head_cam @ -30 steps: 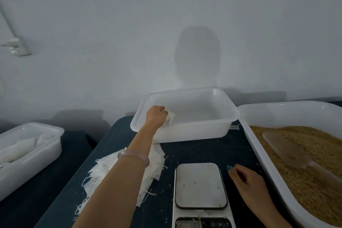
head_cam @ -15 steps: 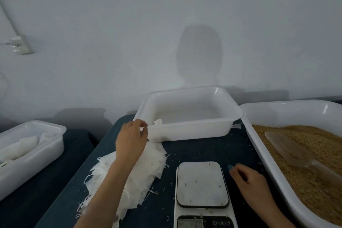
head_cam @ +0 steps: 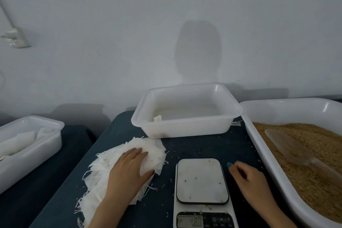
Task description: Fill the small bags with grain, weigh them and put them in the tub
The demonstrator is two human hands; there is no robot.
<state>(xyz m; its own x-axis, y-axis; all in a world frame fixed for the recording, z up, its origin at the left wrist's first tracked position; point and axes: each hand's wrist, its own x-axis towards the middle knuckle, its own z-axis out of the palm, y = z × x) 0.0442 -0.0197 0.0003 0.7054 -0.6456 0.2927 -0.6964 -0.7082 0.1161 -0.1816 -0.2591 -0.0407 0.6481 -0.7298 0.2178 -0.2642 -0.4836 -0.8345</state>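
At nine o'clock of the scale [head_cam: 201, 179], the left hand [head_cam: 129, 170] is pressing flat, fingers spread, on the bag pile [head_cam: 154, 154], likely to peel one off; the right hand [head_cam: 253, 181] is resting loosely curled and empty at three; the tub [head_cam: 185, 129] is sitting at twelve.

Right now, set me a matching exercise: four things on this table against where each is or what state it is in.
Things:
1. left hand
2. scoop
3. scale
4. tub

Places or states:
A. lies in the grain tray
B. holds one small bag at its near left corner
C. rests flat on the pile of empty bags
D. no bag on its platform

Pairs: 1-C, 2-A, 3-D, 4-B.
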